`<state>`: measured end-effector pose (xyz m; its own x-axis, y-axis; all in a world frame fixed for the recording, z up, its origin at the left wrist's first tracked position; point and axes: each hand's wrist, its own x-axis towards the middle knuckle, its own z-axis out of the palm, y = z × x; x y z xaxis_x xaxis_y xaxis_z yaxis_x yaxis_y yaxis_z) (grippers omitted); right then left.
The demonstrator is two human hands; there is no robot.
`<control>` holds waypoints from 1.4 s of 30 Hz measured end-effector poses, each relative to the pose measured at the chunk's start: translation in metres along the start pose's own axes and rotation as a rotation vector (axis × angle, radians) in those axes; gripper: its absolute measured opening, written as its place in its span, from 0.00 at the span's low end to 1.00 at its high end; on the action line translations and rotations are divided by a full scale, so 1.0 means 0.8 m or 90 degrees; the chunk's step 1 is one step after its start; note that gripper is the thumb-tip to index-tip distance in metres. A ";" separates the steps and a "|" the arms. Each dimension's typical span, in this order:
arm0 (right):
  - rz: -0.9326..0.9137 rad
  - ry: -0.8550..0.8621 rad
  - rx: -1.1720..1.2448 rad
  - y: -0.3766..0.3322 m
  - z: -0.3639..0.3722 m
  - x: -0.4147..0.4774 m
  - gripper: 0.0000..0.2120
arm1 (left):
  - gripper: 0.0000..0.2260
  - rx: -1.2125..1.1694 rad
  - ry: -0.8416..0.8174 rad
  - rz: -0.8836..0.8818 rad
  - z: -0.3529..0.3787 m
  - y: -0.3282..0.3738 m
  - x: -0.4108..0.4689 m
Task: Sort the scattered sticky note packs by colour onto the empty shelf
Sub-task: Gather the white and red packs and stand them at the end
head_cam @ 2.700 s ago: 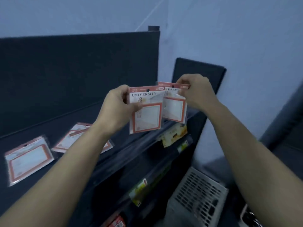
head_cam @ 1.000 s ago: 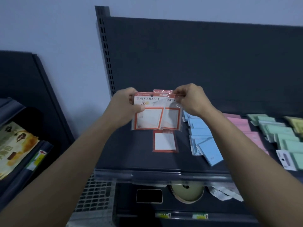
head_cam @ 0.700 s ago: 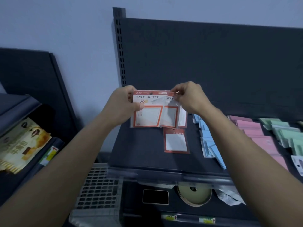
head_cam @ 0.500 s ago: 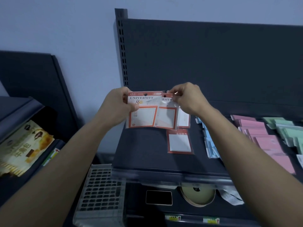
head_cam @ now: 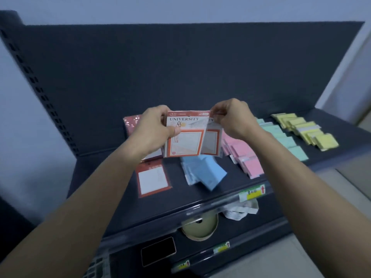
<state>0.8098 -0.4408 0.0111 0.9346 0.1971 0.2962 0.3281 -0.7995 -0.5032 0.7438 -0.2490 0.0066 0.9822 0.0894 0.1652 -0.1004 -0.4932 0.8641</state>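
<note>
My left hand point(head_cam: 154, 127) pinches a red-bordered sticky note pack point(head_cam: 185, 140) marked UNIVERSITY by its left edge. My right hand point(head_cam: 232, 119) pinches a second red-bordered pack point(head_cam: 211, 142) by its top, tucked partly behind the first. Both packs hang above the dark shelf point(head_cam: 100, 177). On the shelf lie a red-bordered pack point(head_cam: 153, 178), another red pack point(head_cam: 131, 122) at the back left, a blue pile point(head_cam: 206, 172), a pink row point(head_cam: 247, 155), a green row point(head_cam: 285, 137) and a yellow row point(head_cam: 307, 131).
A dark back panel point(head_cam: 180, 67) rises behind the shelf, with a slotted upright point(head_cam: 38, 91) at its left. Below the shelf's front rail point(head_cam: 220, 205) with a yellow price tag point(head_cam: 252, 194) sit a tape roll point(head_cam: 198, 227) and white strips point(head_cam: 241, 211).
The view has swung from the side shelf to the sorted shelf and then rightward. Both hands brought the two red-bordered packs together so that they overlap, and now hold them over the blue pile.
</note>
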 end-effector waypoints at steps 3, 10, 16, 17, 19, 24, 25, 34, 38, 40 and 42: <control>0.043 0.036 -0.016 0.065 -0.045 -0.007 0.12 | 0.11 0.006 -0.036 0.025 0.065 0.027 0.023; 0.102 0.112 -0.023 0.243 -0.160 -0.007 0.12 | 0.10 -0.006 -0.095 0.076 0.248 0.117 0.077; 0.146 0.139 -0.054 0.393 -0.259 -0.001 0.14 | 0.10 0.002 -0.109 0.098 0.411 0.204 0.111; 0.155 0.145 -0.062 0.414 -0.273 0.002 0.14 | 0.10 0.006 -0.107 0.098 0.430 0.214 0.117; 0.176 0.160 -0.074 0.454 -0.296 0.012 0.14 | 0.09 0.015 -0.093 0.098 0.461 0.229 0.130; 0.232 0.196 -0.071 0.537 -0.329 0.044 0.16 | 0.06 0.039 -0.060 0.073 0.510 0.250 0.165; 0.234 0.193 -0.067 0.550 -0.331 0.049 0.16 | 0.06 0.040 -0.064 0.067 0.518 0.252 0.173; 0.224 0.152 -0.055 0.633 -0.331 0.135 0.12 | 0.06 0.046 -0.076 0.046 0.588 0.250 0.277; 0.203 0.143 -0.057 0.659 -0.329 0.184 0.14 | 0.06 0.047 -0.067 0.034 0.607 0.248 0.328; 0.201 0.126 -0.057 0.674 -0.324 0.209 0.13 | 0.06 0.056 -0.062 0.034 0.614 0.247 0.349; 0.190 0.097 -0.062 0.685 -0.315 0.230 0.12 | 0.06 0.066 -0.058 0.032 0.618 0.244 0.365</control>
<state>1.1270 -0.9857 -0.0057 0.9536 -0.1345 0.2692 0.0220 -0.8611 -0.5080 1.0894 -0.7470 -0.0112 0.9871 -0.0141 0.1597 -0.1380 -0.5821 0.8013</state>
